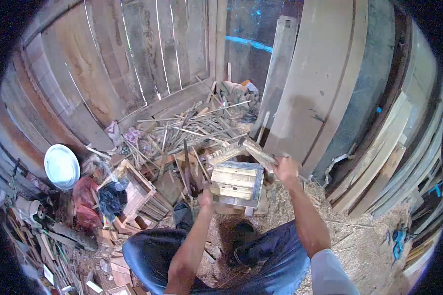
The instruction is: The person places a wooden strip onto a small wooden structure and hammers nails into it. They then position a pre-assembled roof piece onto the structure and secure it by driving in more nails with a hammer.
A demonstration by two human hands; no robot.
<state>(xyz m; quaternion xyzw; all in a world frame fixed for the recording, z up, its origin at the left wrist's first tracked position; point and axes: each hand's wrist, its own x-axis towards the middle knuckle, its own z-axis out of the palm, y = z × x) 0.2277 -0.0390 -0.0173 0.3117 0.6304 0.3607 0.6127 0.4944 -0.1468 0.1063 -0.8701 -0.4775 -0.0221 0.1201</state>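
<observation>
My left hand (pixel 205 197) is closed at the lower end of a dark, narrow tool or strip (pixel 187 169), left of a small slatted wooden box (pixel 235 182). What exactly it grips is blurred. My right hand (pixel 286 169) is wrapped round the right end of a wooden piece (pixel 259 154), which slopes up to the left. That piece meets another light wooden piece (pixel 226 153) at an angle, above the box. The box has pale slats and a grey edge, and stands between my feet and the scrap pile.
Thin wood offcuts (pixel 202 125) are heaped by the plank wall. Left are a white basin (pixel 62 166), a wooden crate (pixel 138 189) and a red bag (pixel 85 197). Tall boards (pixel 320 78) lean at the right, a blue tool (pixel 399 242) lies on sawdust.
</observation>
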